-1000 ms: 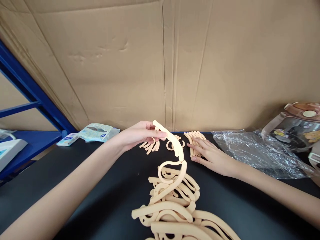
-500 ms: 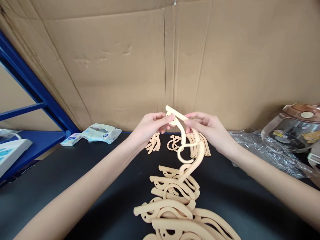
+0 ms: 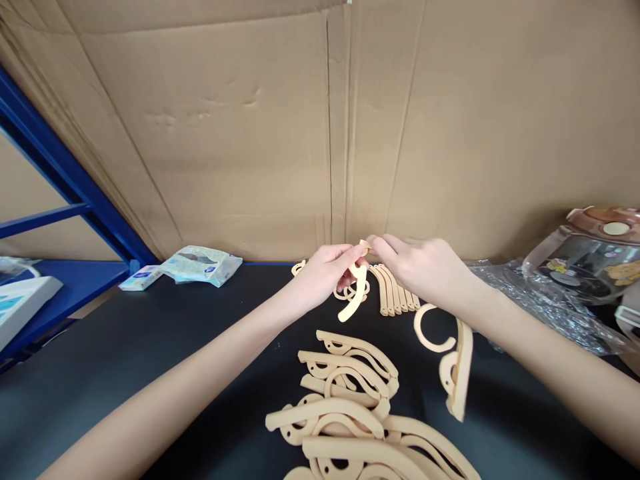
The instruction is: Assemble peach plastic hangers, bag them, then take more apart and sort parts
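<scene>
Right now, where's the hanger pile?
Head view, bottom centre: the hanger pile lies on the black table, lower in frame than the left hand and the row of strips.

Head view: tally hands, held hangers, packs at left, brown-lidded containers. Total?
Hands: 2 (left hand, right hand)
Held hanger: 1, partly hidden
Packs: 2 (larger pack, smaller pack)
Brown-lidded container: 1
Total: 6

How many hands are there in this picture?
2: the left hand, near the middle, pinching a curved piece, and the right hand, close beside it, holding a beige hanger. No other hands show.
</scene>
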{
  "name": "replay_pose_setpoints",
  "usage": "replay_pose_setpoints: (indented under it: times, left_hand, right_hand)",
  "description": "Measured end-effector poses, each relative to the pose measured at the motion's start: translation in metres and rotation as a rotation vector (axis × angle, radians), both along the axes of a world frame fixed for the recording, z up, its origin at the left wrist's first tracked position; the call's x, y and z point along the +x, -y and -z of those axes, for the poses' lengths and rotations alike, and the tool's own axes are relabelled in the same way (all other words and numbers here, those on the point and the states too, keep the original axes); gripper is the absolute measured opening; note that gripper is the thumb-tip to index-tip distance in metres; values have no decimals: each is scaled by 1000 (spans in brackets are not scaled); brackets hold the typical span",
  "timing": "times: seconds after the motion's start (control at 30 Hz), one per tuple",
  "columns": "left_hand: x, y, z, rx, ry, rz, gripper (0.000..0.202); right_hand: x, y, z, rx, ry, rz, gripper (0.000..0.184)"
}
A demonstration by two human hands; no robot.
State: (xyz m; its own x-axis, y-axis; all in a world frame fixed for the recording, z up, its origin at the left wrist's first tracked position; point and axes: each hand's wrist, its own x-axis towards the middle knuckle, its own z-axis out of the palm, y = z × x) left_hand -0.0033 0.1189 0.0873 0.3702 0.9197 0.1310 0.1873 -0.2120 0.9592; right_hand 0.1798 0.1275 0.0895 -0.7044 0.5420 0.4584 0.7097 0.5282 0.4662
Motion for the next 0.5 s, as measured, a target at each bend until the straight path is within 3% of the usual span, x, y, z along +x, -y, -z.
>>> replay_pose_setpoints:
  times: [0.33,0.5]
  left_hand:
    - [19,2,43,87,-115,-178,34]
    - [11,5,35,128,-281,-194,32]
  right_hand:
    - [4,-15,26,-376,-126,-34,16]
    - [5,-23,23,-616,-347,-47,18]
